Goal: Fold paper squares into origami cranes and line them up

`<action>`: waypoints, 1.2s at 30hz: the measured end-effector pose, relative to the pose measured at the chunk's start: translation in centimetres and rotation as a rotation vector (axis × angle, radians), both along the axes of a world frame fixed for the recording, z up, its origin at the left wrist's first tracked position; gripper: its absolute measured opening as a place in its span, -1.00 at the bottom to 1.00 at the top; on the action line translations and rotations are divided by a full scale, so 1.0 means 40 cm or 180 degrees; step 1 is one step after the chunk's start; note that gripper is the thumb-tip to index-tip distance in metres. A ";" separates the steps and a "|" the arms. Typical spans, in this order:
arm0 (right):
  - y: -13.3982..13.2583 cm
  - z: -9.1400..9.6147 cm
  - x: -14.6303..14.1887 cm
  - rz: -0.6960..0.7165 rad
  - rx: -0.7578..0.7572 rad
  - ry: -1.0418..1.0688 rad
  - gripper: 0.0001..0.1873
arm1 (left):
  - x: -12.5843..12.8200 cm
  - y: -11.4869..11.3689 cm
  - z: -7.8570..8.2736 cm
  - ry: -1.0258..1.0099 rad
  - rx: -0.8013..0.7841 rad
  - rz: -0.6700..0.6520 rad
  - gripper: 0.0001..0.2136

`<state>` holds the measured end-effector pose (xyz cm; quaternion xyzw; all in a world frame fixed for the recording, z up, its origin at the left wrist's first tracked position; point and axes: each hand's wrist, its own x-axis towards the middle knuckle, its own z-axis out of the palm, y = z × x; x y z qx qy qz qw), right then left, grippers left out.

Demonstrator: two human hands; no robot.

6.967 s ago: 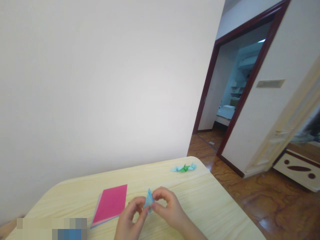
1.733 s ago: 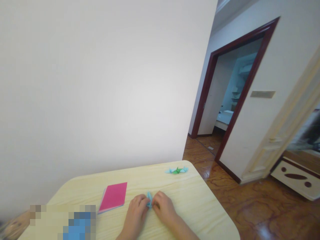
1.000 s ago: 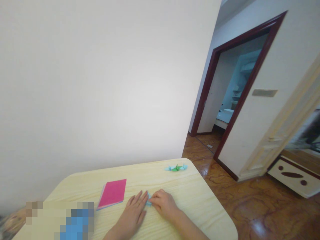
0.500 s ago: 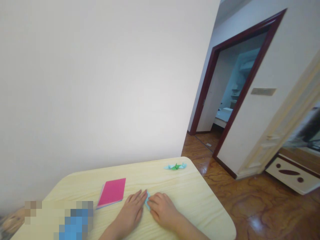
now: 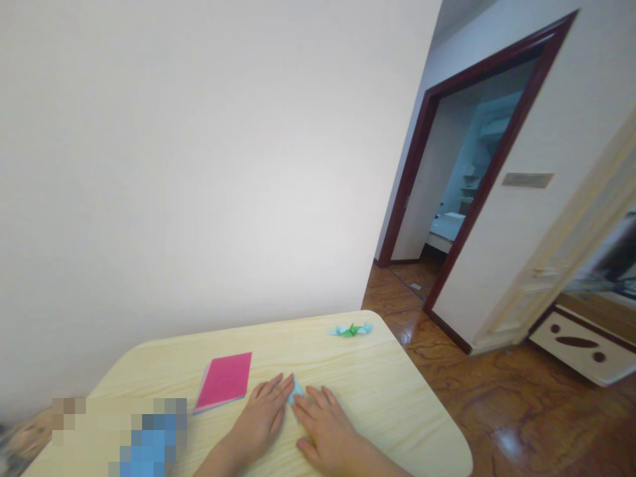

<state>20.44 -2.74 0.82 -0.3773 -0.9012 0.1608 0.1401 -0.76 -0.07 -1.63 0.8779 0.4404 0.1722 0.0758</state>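
A small piece of folded light-blue paper lies on the table between my hands, partly covered by them. My left hand rests flat, its fingers stretched out and their tips on the paper's left edge. From the other side, my right hand lies over the paper's right and lower part with its fingers spread. Left of my hands is a stack of square coloured paper, pink on top. Toward the far right corner, small folded paper figures, one green and light-blue ones, sit in a row.
The pale wood-grain table has rounded corners and stands against a white wall. A pixelated patch hides the table's near left part. Brown flooring, a dark-red door frame and a low cabinet are at the right.
My right hand's fingers have spread and flattened, and its thumb has moved back toward me. More of the light-blue paper shows. My left hand stays nearly in place.
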 end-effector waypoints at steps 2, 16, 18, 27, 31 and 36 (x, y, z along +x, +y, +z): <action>0.001 -0.003 0.003 0.0075 -0.0007 -0.0018 -0.39 | 0.000 0.000 0.003 0.0025 -0.0028 0.0031 -0.48; 0.054 -0.016 0.000 -0.0347 -0.0063 0.0680 -0.43 | 0.007 0.019 0.035 -0.0235 -0.0365 0.0093 -0.63; 0.074 -0.022 -0.008 -0.0514 -0.0042 0.0769 -0.49 | 0.015 0.022 0.031 -0.0369 -0.0358 0.0196 -0.66; 0.123 -0.008 -0.052 -0.0634 -0.0333 0.1080 -0.87 | 0.049 0.010 0.045 -0.1095 -0.0344 0.0772 -0.80; 0.126 0.001 -0.060 -0.0813 -0.0560 0.1412 -0.82 | 0.056 0.010 0.059 -0.1582 -0.0600 0.0957 -0.66; 0.130 0.002 -0.070 -0.1016 -0.0898 0.1580 -0.79 | 0.067 0.003 0.067 -0.1936 -0.0988 0.0960 -0.53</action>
